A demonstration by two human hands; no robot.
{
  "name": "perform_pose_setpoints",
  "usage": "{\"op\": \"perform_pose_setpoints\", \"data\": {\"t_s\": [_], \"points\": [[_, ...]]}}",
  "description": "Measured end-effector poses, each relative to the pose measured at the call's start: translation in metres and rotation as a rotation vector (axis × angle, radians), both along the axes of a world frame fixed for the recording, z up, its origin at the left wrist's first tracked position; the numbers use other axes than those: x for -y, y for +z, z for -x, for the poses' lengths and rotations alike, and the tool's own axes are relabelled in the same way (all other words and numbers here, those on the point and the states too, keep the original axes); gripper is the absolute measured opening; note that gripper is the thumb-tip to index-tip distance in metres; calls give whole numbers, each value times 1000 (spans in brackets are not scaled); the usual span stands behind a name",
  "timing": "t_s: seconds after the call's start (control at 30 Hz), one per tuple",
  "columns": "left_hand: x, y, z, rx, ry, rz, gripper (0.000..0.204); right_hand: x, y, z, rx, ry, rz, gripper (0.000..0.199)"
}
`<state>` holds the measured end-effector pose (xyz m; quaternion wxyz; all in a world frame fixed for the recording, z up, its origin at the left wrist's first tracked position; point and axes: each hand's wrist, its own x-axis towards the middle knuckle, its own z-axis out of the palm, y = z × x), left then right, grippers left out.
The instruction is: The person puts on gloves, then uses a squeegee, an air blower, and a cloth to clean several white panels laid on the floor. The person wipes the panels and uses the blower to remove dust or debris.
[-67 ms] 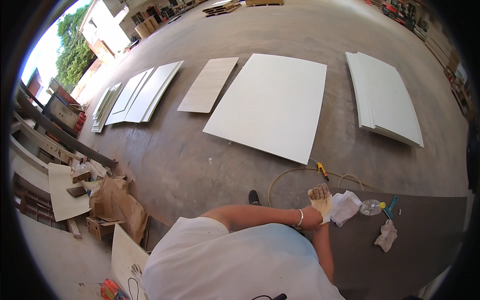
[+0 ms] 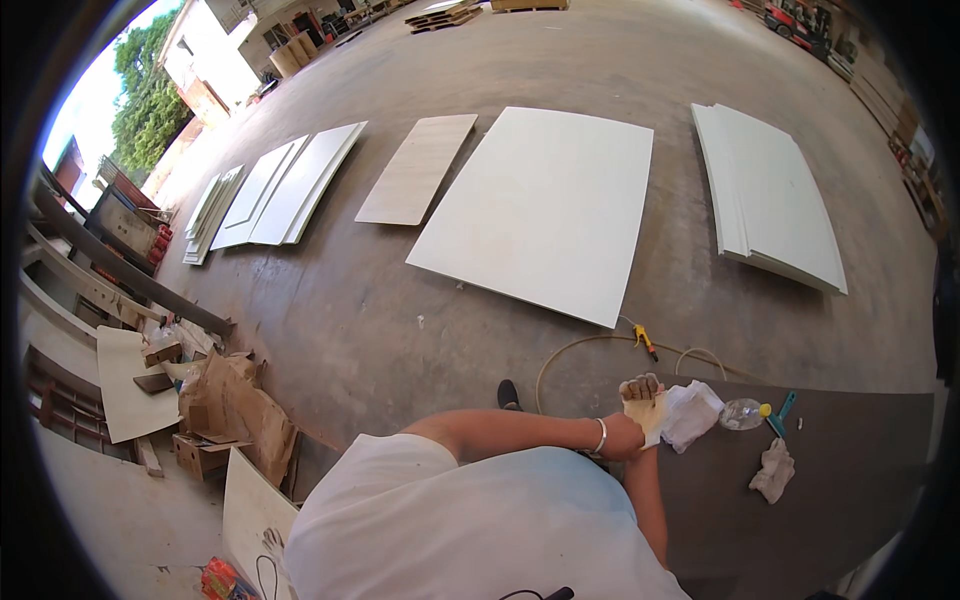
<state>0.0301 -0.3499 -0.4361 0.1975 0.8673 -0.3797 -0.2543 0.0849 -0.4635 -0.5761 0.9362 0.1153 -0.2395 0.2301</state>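
Observation:
My left arm, with a silver bracelet, reaches across my body to the right. My bare left hand (image 2: 625, 438) is closed on the cuff of a work glove (image 2: 645, 415), pale with grey, dirty fingertips. The glove is on my right hand (image 2: 641, 390), which is held up with its slightly bent fingers apart and nothing in them. Beside it, a white cloth (image 2: 690, 415) lies on a dark board (image 2: 840, 480). Further right on the board are a clear bottle (image 2: 740, 414) with a yellow cap, a teal scraper (image 2: 784, 412) and a crumpled pale cloth or glove (image 2: 772, 470).
A yellow air blow gun (image 2: 645, 342) with a hose lies beyond the board. Across the floor are a large white panel (image 2: 540, 210), a wooden panel (image 2: 418, 170), and white panel stacks left and right (image 2: 775, 190). Torn cardboard (image 2: 235, 410) and a pale board (image 2: 250, 510) are at left.
The gloved fingers of my right hand have bent and drawn in slightly. My left hand keeps its hold at the cuff.

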Motion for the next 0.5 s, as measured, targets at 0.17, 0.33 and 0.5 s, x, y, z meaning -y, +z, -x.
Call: {"op": "perform_pose_setpoints", "data": {"t_s": [0.17, 0.33, 0.5], "points": [[3, -11, 13, 29, -63, 49, 32, 7, 11, 32, -474, -221, 464, 42], [-2, -20, 19, -33, -64, 45, 40, -4, 14, 36, -671, -308, 1090, 27], [-18, -34, 22, -227, -30, -30, 42, 2, -14, 58, -340, -621, 1910, 35]]}}
